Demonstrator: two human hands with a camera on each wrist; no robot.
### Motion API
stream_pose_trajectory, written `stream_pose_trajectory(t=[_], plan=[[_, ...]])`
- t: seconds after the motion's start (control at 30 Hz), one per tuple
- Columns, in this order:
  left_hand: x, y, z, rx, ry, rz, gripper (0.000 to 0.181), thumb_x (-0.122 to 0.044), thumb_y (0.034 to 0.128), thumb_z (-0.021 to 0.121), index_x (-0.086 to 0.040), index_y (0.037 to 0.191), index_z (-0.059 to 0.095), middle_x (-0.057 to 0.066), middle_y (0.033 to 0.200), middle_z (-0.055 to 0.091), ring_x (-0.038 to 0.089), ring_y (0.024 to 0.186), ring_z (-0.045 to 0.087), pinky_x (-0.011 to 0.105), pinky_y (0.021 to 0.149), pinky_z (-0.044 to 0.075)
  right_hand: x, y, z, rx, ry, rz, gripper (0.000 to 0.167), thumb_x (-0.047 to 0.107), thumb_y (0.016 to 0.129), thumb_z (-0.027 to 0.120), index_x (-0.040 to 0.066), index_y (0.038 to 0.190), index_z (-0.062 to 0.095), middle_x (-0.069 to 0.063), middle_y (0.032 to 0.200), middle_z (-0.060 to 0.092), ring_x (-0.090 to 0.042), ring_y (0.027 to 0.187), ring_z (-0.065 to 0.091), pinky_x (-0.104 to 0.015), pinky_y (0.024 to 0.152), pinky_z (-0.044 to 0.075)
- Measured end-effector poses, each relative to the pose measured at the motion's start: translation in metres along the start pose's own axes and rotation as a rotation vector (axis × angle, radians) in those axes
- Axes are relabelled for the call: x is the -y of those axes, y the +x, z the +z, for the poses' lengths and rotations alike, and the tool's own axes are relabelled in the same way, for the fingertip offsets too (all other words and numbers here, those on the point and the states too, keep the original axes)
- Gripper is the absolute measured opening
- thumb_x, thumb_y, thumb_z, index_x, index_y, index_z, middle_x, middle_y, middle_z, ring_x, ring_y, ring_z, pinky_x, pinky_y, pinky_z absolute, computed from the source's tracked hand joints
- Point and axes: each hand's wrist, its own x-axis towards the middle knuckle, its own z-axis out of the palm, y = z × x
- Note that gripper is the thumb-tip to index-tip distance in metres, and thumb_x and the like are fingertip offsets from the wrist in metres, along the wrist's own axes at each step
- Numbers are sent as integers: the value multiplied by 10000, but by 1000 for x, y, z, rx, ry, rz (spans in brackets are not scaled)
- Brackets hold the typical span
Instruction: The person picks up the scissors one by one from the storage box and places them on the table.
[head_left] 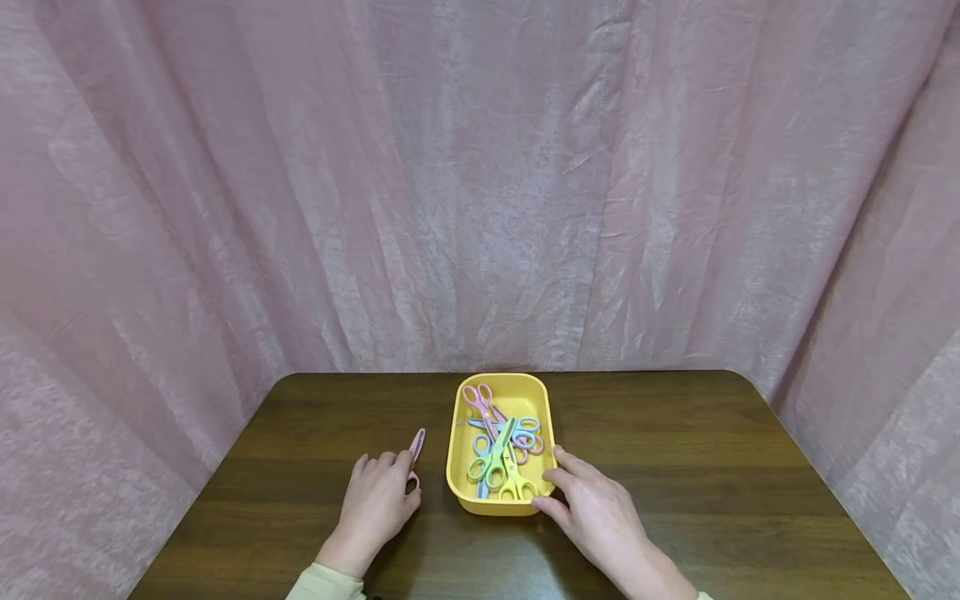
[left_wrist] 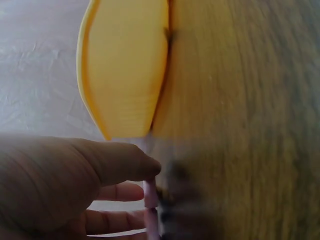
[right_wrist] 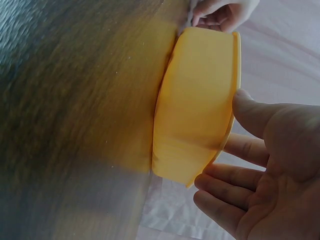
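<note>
A yellow tray sits on the table with several pairs of scissors inside, among them green scissors, yellow scissors and pink scissors. Left of it, my left hand pinches a pair of pinkish-purple scissors lying low at the tabletop. Their blade end points away from me, and the hand hides most of the handles. In the left wrist view the thumb lies across the scissors. My right hand touches the tray's near right corner, thumb on the rim, its fingers extended along the side.
The brown wooden table spreads out on both sides of the tray. A pink curtain hangs behind the far edge and at both sides.
</note>
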Motion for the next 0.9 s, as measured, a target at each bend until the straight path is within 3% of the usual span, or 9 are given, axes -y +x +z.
stream_pose_trajectory(t=[0.5,0.7,0.9], plan=[[3,0,2,22,11,12,297,-123,791,914,-121,916,643,91,870,655,409,832,698,680,1022,516,0,0,-1,-7,6,-3,357,418,906,903,137,1111,821,-129,1472,700,-330,1303,702,-569,892,615],[-2,-5,-2,21,35,-7,303,-197,822,960,-127,982,713,130,1071,709,414,963,716,727,1046,482,1,0,-1,-6,3,-6,359,421,903,904,139,1109,821,-133,1471,700,-333,1294,706,-570,884,617],[-11,-14,-13,7,64,1,385,-259,855,957,-87,1151,782,146,1204,720,423,1087,721,761,1058,457,0,0,-1,-23,3,-25,348,410,895,910,142,1096,817,-136,1461,705,-332,1289,708,-558,872,618]])
